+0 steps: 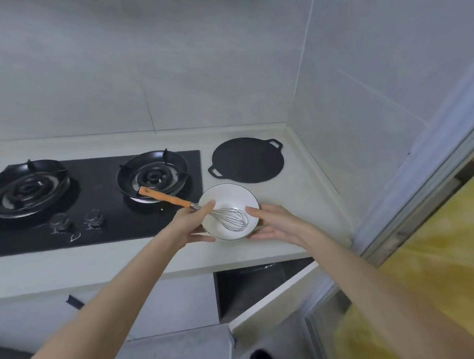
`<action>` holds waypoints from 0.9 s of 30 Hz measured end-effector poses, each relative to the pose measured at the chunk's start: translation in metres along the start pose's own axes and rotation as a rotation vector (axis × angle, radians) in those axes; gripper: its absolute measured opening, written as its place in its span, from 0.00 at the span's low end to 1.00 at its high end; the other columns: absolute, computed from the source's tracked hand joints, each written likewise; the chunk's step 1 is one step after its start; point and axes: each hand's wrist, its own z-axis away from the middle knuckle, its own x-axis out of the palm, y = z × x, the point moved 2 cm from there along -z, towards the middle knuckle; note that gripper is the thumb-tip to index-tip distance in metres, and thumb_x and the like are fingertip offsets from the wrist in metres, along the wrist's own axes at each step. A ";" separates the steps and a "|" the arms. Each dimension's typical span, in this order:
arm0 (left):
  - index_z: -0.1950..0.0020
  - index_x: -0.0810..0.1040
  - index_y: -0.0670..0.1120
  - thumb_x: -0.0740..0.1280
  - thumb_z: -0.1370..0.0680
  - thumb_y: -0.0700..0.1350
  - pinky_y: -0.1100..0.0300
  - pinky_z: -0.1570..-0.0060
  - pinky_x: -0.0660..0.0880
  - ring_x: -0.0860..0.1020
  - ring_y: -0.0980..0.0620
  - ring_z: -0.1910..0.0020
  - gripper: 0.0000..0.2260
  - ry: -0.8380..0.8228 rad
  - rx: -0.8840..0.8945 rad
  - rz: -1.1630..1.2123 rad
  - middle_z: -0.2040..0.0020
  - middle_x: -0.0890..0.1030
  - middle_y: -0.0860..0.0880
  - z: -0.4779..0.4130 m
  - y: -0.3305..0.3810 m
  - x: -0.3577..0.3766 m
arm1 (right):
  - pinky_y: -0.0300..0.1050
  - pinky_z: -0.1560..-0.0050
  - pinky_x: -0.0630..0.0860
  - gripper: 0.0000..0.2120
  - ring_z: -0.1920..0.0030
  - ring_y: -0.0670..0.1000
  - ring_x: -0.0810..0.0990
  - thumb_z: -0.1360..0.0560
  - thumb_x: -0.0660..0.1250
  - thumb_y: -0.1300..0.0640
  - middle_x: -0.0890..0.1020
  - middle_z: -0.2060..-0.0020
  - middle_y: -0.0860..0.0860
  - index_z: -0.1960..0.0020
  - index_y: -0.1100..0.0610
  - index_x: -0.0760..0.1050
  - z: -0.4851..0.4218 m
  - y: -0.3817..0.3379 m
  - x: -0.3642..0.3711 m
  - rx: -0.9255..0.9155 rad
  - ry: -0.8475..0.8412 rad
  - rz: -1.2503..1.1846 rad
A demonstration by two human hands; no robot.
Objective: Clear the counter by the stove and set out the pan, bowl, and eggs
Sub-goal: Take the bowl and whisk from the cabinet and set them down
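White ceramic bowl is low over the bench, right of the gas stove and just before the flat black pan. Resting or lifted, cannot tell. Left grip and right grip clasp opposite rim sides, thumbs on top, fingers under. Likely light, rigid, glaze-slick, breakable. The loose whisk could tip out, so keep level.
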 end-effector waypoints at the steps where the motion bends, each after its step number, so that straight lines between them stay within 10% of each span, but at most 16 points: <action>1: 0.44 0.77 0.41 0.71 0.27 0.55 0.53 0.66 0.82 0.81 0.44 0.49 0.21 0.003 0.001 -0.017 0.42 0.80 0.40 -0.008 0.008 0.003 | 0.46 0.49 0.81 0.17 0.49 0.54 0.84 0.24 0.68 0.51 0.83 0.46 0.56 0.38 0.57 0.74 -0.009 -0.004 -0.003 -0.004 0.002 0.008; 27: 0.38 0.77 0.48 0.63 0.27 0.67 0.50 0.52 0.81 0.79 0.44 0.45 0.28 0.077 -0.216 0.234 0.41 0.78 0.47 -0.197 0.026 0.028 | 0.46 0.53 0.82 0.13 0.52 0.57 0.84 0.25 0.69 0.61 0.83 0.47 0.58 0.41 0.59 0.76 -0.242 -0.023 -0.088 0.254 -0.126 0.080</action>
